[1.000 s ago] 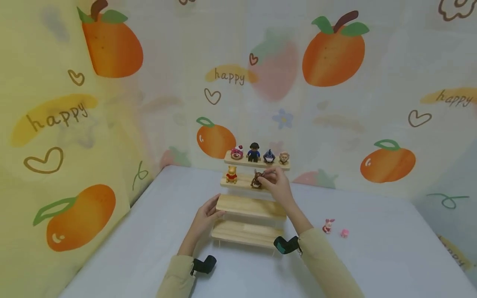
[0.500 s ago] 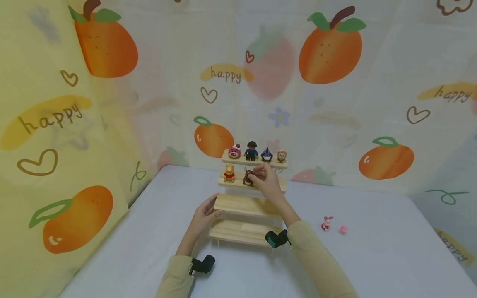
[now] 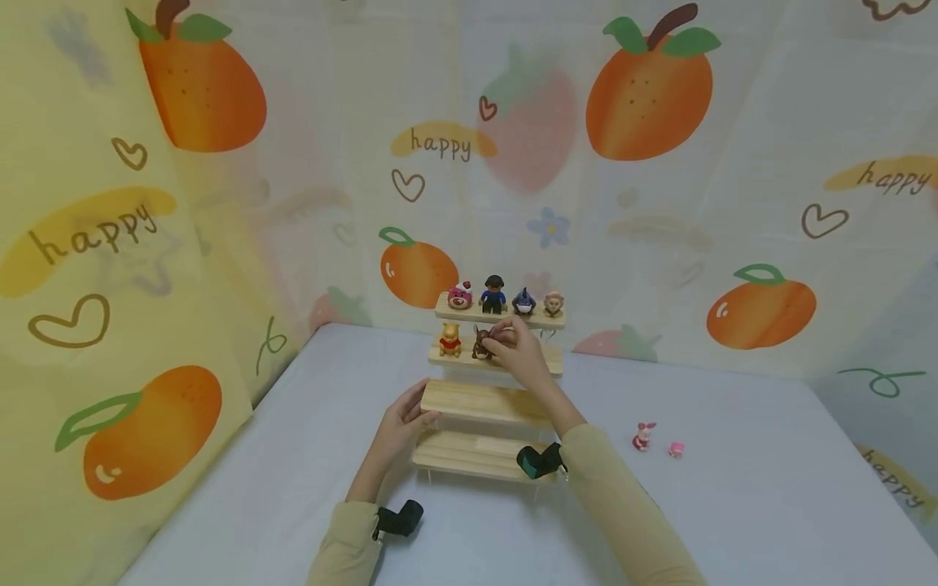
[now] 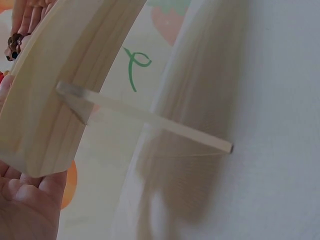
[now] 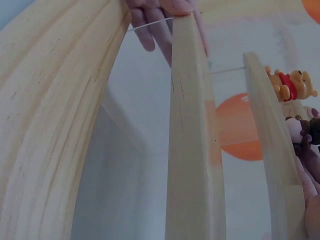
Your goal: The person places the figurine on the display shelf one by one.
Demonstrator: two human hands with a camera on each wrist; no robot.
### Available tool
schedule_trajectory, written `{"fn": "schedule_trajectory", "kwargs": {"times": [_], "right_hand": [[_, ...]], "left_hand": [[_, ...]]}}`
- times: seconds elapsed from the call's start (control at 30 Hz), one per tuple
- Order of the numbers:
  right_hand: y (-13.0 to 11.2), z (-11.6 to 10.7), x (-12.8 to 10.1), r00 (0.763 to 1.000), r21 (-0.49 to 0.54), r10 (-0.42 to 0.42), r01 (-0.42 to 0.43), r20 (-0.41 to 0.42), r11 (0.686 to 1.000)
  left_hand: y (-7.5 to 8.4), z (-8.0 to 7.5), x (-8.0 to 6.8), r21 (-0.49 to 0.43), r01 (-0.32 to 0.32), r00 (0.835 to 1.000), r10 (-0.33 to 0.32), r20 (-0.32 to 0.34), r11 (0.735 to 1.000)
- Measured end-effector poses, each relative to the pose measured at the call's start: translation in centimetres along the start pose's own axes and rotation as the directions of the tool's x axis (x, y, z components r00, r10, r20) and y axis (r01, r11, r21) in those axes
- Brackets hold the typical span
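Observation:
My right hand (image 3: 523, 352) pinches a small brown animal figurine (image 3: 480, 343) with long ears, on the second-highest tier of a wooden stepped display shelf (image 3: 484, 402). Just left of it on that tier sits a yellow bear figurine (image 3: 450, 340) in a red shirt. In the right wrist view the brown figurine (image 5: 300, 131) shows a pale belly, and the right fingers are partly cut off by the frame. My left hand (image 3: 396, 425) holds the left end of the tier below; its thumb lies on top and its fingers reach underneath, as the right wrist view shows.
Along the top tier stand a pink bear figurine (image 3: 460, 296), a dark-haired doll in blue (image 3: 494, 295), a blue donkey figurine (image 3: 523, 302) and a tan figurine (image 3: 554, 304). On the white table (image 3: 659, 521), right of the shelf, are a pink pig figurine (image 3: 642, 437) and a smaller pink piece (image 3: 677, 449).
My right hand has moved left along the second-highest tier with the brown figurine, bringing it closer to the yellow bear. The left hand keeps its hold on the shelf.

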State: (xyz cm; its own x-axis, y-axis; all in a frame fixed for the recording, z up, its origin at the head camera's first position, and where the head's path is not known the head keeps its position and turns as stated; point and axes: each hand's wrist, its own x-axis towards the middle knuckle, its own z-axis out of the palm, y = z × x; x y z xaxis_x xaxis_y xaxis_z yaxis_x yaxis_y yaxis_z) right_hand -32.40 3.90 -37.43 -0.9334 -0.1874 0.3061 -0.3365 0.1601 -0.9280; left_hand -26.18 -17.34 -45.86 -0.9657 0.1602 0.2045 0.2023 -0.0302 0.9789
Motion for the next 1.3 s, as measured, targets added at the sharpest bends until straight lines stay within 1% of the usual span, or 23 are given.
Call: {"fn": "schedule_trajectory", "kwargs": {"times": [0.2,0.37,0.57,0.63,0.73,0.87,1.0,1.1,1.2,1.3], "right_hand": [[0.1,0.4,0.2,0.999,0.024,0.026,-0.025,-0.026,0.999],[-0.1,0.1,0.1,0.999,0.021,0.050,-0.050,-0.014,0.999],[0.0,-1.8,-1.2,0.993,-0.036,0.119,-0.118,0.021,0.992],[0.1,-2.4,-1.6,0.993,-0.050,0.113,-0.111,0.036,0.993],[0.2,-3.2,-2.1,0.995,-0.063,0.080,-0.077,0.053,0.995],[0.3,-4.0,-2.6,0.997,-0.054,0.043,-0.040,0.062,0.998],[0.6,-4.8,-3.3,0.998,-0.050,-0.001,0.004,0.066,0.999],[0.9,-5.6,-4.0,0.997,-0.058,-0.032,0.036,0.076,0.998],[1.1,-6.4,-4.8,0.991,-0.055,-0.054,0.061,0.120,0.997],[1.1,-7.3,-5.6,0.976,-0.074,-0.071,0.088,0.204,0.993]], "left_hand": [[-1.8,-0.6,0.4,0.002,-0.023,1.000,0.023,-0.019,1.000],[-1.9,-0.6,0.6,0.014,-0.021,1.000,0.021,-0.023,1.000],[-2.0,-0.3,0.5,0.020,-0.003,1.000,0.004,-0.024,1.000],[-2.1,-0.3,0.5,0.017,-0.002,1.000,0.002,-0.028,1.000],[-2.1,-0.4,0.5,0.011,-0.010,1.000,0.010,-0.021,1.000],[-2.0,-0.4,0.6,0.012,-0.021,1.000,0.021,-0.010,1.000],[-1.9,-0.4,0.7,0.024,-0.032,0.999,0.032,-0.019,0.999],[-1.9,-0.3,0.7,0.025,-0.026,1.000,0.026,-0.012,0.999],[-1.9,-0.3,0.6,0.024,-0.009,1.000,0.009,-0.010,1.000],[-1.7,-0.3,0.6,0.028,-0.006,1.000,0.006,-0.015,1.000]]}}
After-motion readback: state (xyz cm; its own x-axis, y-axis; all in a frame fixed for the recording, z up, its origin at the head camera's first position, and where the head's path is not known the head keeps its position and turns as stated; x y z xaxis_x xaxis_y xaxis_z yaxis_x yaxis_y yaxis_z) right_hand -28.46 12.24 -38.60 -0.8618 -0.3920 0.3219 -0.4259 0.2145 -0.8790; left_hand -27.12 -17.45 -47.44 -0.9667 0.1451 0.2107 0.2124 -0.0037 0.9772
